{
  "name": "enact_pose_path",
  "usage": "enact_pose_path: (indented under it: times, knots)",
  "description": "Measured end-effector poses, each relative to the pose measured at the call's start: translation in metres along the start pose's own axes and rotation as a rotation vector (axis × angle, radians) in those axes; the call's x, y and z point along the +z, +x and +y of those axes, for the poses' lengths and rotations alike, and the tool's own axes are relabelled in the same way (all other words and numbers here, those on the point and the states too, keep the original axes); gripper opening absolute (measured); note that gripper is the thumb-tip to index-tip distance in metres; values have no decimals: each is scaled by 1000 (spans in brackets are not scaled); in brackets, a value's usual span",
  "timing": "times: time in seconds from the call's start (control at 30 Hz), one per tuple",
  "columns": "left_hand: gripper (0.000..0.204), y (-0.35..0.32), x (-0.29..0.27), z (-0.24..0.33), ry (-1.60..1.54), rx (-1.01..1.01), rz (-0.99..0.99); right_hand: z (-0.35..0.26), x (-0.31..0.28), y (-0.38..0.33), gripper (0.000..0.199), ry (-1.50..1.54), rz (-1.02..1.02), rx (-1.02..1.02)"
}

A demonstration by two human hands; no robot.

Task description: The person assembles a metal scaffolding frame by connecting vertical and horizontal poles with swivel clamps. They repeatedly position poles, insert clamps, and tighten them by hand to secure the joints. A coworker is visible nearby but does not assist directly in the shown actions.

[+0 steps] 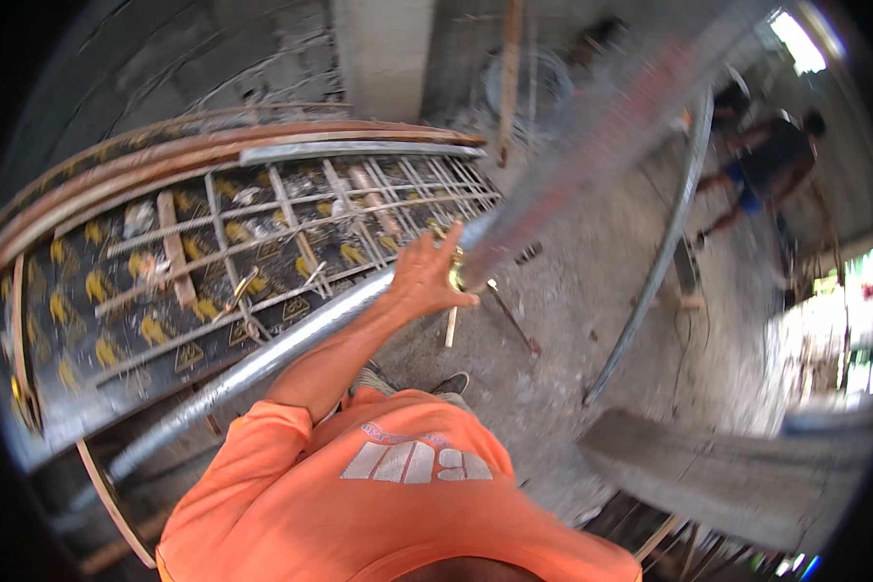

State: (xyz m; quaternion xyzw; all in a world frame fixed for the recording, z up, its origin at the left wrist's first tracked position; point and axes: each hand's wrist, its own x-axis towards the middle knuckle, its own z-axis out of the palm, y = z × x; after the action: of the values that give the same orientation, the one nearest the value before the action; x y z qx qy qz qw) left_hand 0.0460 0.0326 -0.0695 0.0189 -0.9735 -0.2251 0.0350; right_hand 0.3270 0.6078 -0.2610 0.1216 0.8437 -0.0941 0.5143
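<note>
My left hand (425, 274) reaches forward, its thumb and fingers spread around a brass-coloured collar (459, 270) on a metal pole. The thick upper length of the pole (592, 155), grey with reddish marks, is blurred and rises toward the upper right. A silver tube (291, 338) runs under my forearm to the lower left, roughly in line with it; the hand hides whether they join. Close by the collar, a thin dark rod (514, 318) slants down. My right hand is out of view.
A rebar grid (291, 228) lies on a dark panel with yellow marks at left, with long planks (145, 179) behind. A curved grey pipe (664, 262) stands at right. Beyond it is another person (771, 160). A thick grey beam (718, 475) lies lower right on the concrete floor (563, 359).
</note>
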Motion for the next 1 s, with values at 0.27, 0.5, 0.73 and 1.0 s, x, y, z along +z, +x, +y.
enact_pose_path:
  times: [0.27, 0.5, 0.73, 1.0]
  knots:
    - [102, 3, -15, 7, -40, 42, -89, 61, 95, -39, 42, 116, -97, 155]
    - [95, 2, -22, 17, -71, 18, -64, 71, 95, -26, 44, 134, -121, 158]
    - [124, 5, -21, 22, -56, -79, -101, 117, 63, 33, 46, -118, -94, 56]
    - [124, 6, -20, 16, -11, -23, -71, -141, -139, 146, 34, 508, 612, -594]
